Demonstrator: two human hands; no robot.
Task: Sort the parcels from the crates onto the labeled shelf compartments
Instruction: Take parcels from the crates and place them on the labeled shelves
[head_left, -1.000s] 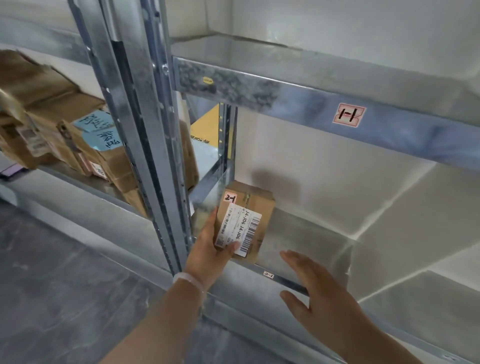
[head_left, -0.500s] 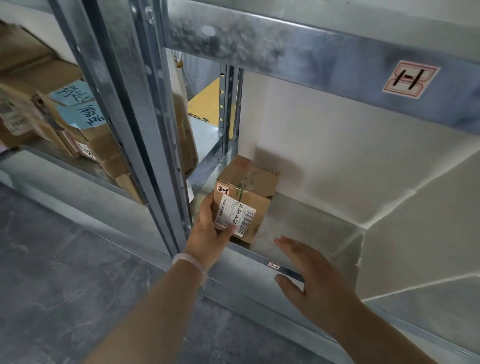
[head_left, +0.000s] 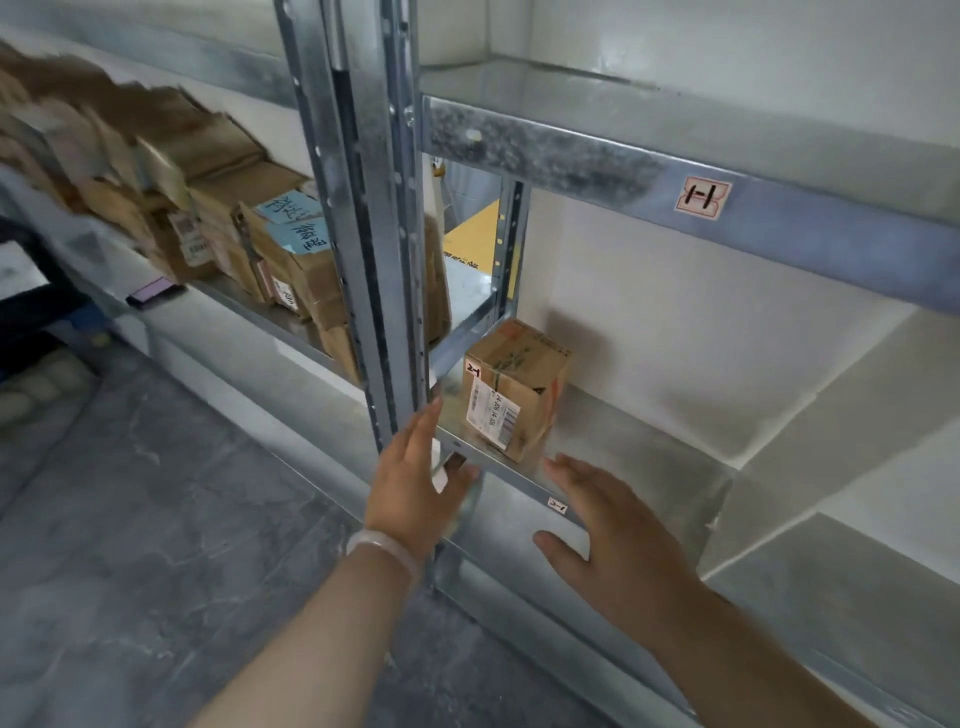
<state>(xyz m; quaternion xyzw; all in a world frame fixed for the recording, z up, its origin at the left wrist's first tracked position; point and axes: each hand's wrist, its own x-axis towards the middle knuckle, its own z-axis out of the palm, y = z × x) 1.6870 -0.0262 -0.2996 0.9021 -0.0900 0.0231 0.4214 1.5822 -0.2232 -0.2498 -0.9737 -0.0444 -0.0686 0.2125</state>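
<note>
A small brown cardboard parcel (head_left: 514, 395) with a white barcode label and a "2-1" tag stands alone at the left end of a metal shelf (head_left: 649, 452), beside the upright post (head_left: 384, 260). A small "2-1" label (head_left: 557, 504) is stuck on that shelf's front edge. My left hand (head_left: 415, 483) hovers open in front of the post, apart from the parcel, a pale bracelet on its wrist. My right hand (head_left: 613, 535) is open too, fingers spread, just below the shelf's front edge. Neither hand holds anything.
The shelf beam above carries a "1-1" label (head_left: 702, 198). In the bay to the left, several brown parcels (head_left: 249, 239) are stacked, some with blue handwritten notes. A grey tiled floor (head_left: 156, 545) lies at the lower left.
My left hand has let go of the parcel and drawn back toward me. The parcel now stands on the shelf by itself. My view has swung back and leftward.
</note>
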